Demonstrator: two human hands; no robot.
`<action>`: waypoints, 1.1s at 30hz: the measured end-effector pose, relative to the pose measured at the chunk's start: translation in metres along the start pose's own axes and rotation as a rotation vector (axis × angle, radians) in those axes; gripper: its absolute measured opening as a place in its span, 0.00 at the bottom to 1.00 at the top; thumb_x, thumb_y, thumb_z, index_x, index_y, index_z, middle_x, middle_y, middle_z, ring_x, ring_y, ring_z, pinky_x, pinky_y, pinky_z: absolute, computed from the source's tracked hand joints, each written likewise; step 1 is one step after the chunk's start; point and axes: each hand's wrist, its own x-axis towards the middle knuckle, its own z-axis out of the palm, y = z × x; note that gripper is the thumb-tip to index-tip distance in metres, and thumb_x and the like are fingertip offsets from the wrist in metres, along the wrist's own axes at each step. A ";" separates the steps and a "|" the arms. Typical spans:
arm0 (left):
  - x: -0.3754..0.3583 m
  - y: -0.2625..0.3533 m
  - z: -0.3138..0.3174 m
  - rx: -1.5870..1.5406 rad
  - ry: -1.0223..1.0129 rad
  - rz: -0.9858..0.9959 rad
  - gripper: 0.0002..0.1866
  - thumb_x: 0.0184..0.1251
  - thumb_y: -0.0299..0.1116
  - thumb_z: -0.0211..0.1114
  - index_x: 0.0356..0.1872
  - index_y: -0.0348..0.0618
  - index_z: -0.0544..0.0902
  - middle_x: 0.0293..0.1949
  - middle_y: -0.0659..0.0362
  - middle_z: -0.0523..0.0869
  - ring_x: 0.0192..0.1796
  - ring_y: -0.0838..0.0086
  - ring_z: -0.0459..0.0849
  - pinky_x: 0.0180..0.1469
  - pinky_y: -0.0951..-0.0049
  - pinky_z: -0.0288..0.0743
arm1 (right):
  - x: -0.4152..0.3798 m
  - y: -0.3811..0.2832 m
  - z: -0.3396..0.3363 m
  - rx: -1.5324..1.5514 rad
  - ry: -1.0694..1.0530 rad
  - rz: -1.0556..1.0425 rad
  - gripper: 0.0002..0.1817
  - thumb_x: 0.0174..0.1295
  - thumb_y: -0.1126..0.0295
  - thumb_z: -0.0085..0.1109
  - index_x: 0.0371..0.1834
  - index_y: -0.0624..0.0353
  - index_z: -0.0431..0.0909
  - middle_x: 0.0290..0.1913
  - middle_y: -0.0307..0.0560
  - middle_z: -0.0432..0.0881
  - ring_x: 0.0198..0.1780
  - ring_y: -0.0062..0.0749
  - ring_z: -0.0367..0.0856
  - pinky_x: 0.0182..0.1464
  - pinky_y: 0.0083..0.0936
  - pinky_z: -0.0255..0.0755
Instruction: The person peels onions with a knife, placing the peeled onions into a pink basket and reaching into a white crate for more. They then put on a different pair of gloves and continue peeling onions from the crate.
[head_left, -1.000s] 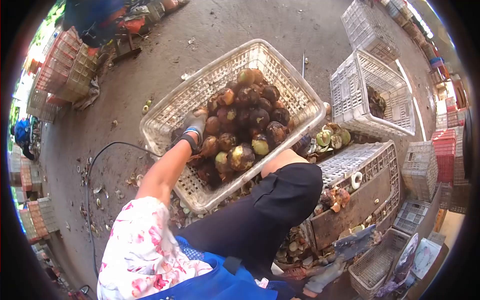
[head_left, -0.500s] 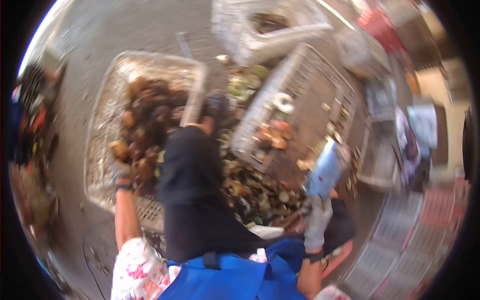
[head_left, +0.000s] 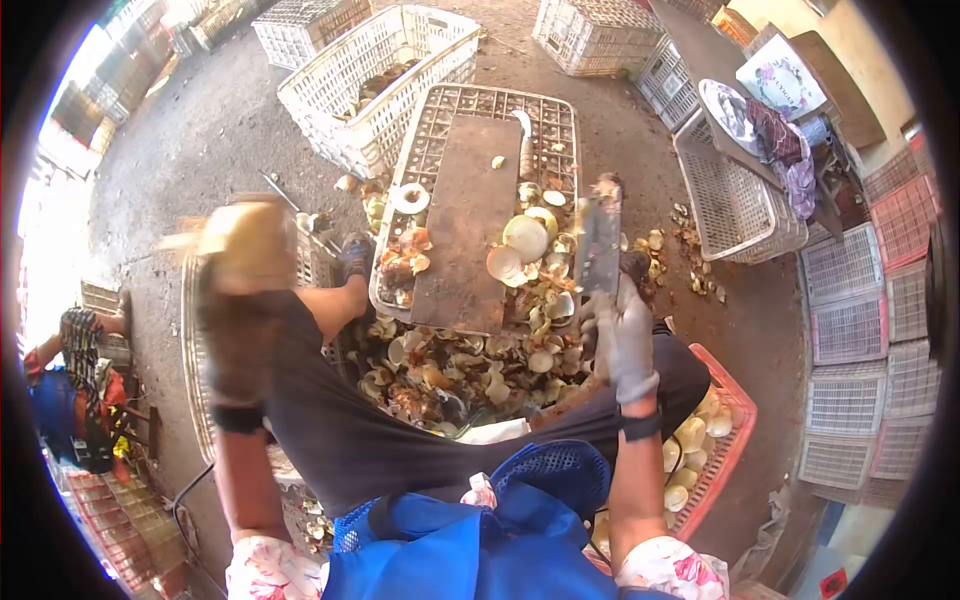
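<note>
My left hand, gloved and blurred by motion, is closed on a yellowish-brown round vegetable, perhaps an onion, above the left crate. In my gloved right hand is a broad-bladed knife, held upright at the right side of the work crate. A dark wooden board lies on that upturned crate. Pale cut rounds and peelings sit at the board's right edge, and a white ring at its left. Another knife rests near the top.
Peelings are heaped between my legs. A red crate of peeled pale vegetables is beside my right leg. White crates stand ahead, and stacked crates line the right. Someone's arm and dark patterned clothing show at the far left.
The view has turned toward the left and up. My left hand has lifted the round vegetable from the crate's pile. My right hand still holds the knife, now upright.
</note>
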 end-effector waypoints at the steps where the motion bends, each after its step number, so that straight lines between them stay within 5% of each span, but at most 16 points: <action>1: 0.012 0.029 0.010 0.020 -0.057 0.043 0.27 0.62 0.41 0.70 0.61 0.40 0.78 0.59 0.57 0.84 0.55 0.67 0.85 0.64 0.67 0.78 | -0.010 -0.009 0.001 -0.004 -0.061 -0.026 0.17 0.75 0.65 0.53 0.62 0.62 0.74 0.31 0.42 0.84 0.30 0.19 0.81 0.31 0.22 0.78; 3: 0.012 0.052 0.074 -1.242 -0.369 -0.448 0.37 0.52 0.34 0.76 0.65 0.38 0.73 0.56 0.53 0.83 0.53 0.65 0.86 0.61 0.66 0.79 | -0.025 -0.031 0.005 -0.095 -0.161 -0.172 0.20 0.71 0.64 0.57 0.61 0.64 0.75 0.34 0.52 0.86 0.35 0.27 0.87 0.35 0.30 0.79; 4: 0.011 0.064 0.105 -1.623 -0.367 -0.805 0.42 0.47 0.30 0.79 0.67 0.37 0.71 0.55 0.52 0.83 0.53 0.65 0.86 0.60 0.66 0.80 | -0.028 -0.029 0.015 -0.156 -0.295 -0.072 0.20 0.69 0.65 0.58 0.60 0.65 0.76 0.37 0.60 0.86 0.38 0.42 0.89 0.40 0.38 0.79; 7: 0.007 0.095 0.141 -1.017 -0.426 -0.441 0.48 0.46 0.43 0.80 0.68 0.33 0.68 0.57 0.44 0.81 0.59 0.56 0.83 0.63 0.61 0.76 | -0.030 -0.013 0.059 -0.102 -0.297 -0.182 0.19 0.68 0.65 0.57 0.57 0.64 0.77 0.38 0.67 0.84 0.42 0.62 0.84 0.44 0.47 0.78; 8: 0.006 0.101 0.139 -0.711 -0.441 -0.333 0.48 0.45 0.44 0.81 0.68 0.33 0.68 0.56 0.43 0.81 0.61 0.54 0.81 0.65 0.60 0.74 | -0.031 -0.009 0.059 -0.159 -0.264 -0.145 0.20 0.68 0.64 0.56 0.58 0.64 0.77 0.38 0.66 0.85 0.42 0.61 0.85 0.45 0.47 0.78; 12: -0.008 0.091 0.155 -0.710 -0.444 -0.290 0.49 0.44 0.45 0.81 0.67 0.35 0.69 0.56 0.42 0.81 0.62 0.50 0.79 0.66 0.60 0.71 | -0.029 -0.038 0.036 -0.313 -0.136 0.038 0.16 0.69 0.66 0.55 0.56 0.61 0.79 0.36 0.62 0.86 0.39 0.57 0.85 0.42 0.47 0.78; 14: -0.013 0.090 0.162 -0.750 -0.440 -0.309 0.48 0.44 0.45 0.81 0.67 0.35 0.69 0.57 0.43 0.81 0.61 0.50 0.80 0.66 0.60 0.71 | -0.036 -0.039 0.026 -0.064 -0.154 -0.121 0.13 0.68 0.67 0.56 0.53 0.58 0.79 0.34 0.59 0.85 0.35 0.56 0.85 0.38 0.46 0.77; 16: -0.007 0.095 0.158 -0.775 -0.514 -0.410 0.48 0.44 0.46 0.82 0.68 0.37 0.69 0.57 0.43 0.81 0.61 0.51 0.80 0.66 0.60 0.72 | -0.048 -0.060 0.015 -0.166 -0.230 -0.251 0.14 0.65 0.74 0.58 0.54 0.63 0.78 0.37 0.61 0.85 0.39 0.57 0.85 0.39 0.41 0.78; 18: -0.006 0.098 0.160 -0.784 -0.570 -0.476 0.48 0.44 0.46 0.82 0.68 0.38 0.69 0.58 0.43 0.81 0.61 0.52 0.81 0.65 0.60 0.72 | -0.062 -0.069 0.016 -0.212 -0.271 -0.275 0.18 0.63 0.73 0.60 0.57 0.58 0.78 0.36 0.58 0.83 0.37 0.57 0.84 0.37 0.42 0.77; 20: -0.004 0.097 0.159 -0.775 -0.633 -0.514 0.48 0.44 0.45 0.82 0.68 0.38 0.70 0.58 0.43 0.81 0.61 0.53 0.81 0.64 0.61 0.73 | -0.070 -0.073 0.022 -0.344 -0.274 -0.355 0.17 0.66 0.67 0.57 0.57 0.55 0.77 0.33 0.49 0.82 0.32 0.45 0.85 0.32 0.38 0.78; 24: 0.012 0.102 0.139 -0.787 -0.792 -0.579 0.47 0.45 0.44 0.82 0.68 0.38 0.70 0.59 0.43 0.81 0.61 0.54 0.81 0.62 0.60 0.75 | -0.074 -0.076 0.027 -0.605 -0.369 -0.376 0.21 0.65 0.68 0.57 0.62 0.59 0.74 0.31 0.44 0.80 0.31 0.38 0.85 0.30 0.36 0.78; 33: -0.014 0.092 0.174 -0.781 -0.445 -0.377 0.41 0.47 0.38 0.79 0.65 0.39 0.72 0.55 0.44 0.82 0.59 0.50 0.81 0.60 0.59 0.75 | -0.070 -0.092 0.019 -0.932 -0.511 -0.438 0.30 0.61 0.68 0.57 0.69 0.62 0.69 0.30 0.41 0.77 0.29 0.32 0.83 0.27 0.32 0.78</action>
